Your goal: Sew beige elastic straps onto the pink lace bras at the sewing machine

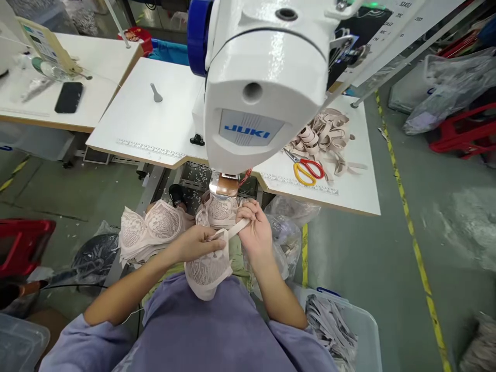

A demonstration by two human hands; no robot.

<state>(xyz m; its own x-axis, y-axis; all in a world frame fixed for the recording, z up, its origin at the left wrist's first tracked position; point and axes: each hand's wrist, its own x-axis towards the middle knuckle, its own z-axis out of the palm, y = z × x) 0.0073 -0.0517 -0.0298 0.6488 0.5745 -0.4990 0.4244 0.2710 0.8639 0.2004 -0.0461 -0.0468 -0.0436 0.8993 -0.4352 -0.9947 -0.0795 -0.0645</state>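
Observation:
Below the sewing machine point(267, 93) a beige lace bra point(209, 268) hangs over my lap, one cup toward me and another up by the machine's needle area. My left hand point(199, 242) is closed on the bra's edge, thumb and fingers pinching it near the strap. In my right hand point(253, 222) the fingers are curled round a beige strap point(239, 226), which runs between both hands. To the left, a stack of similar lace bras point(151, 227) lies beside my left forearm. Fingertips of the right hand sit close to the machine's presser area, whose needle is hidden.
On the white table lie red-and-yellow scissors point(308, 170), a heap of beige straps point(325, 132) and a small grey tool point(156, 93). A phone point(68, 97) rests on the neighbouring table. A clear bin point(366, 330) with grey strips stands at lower right.

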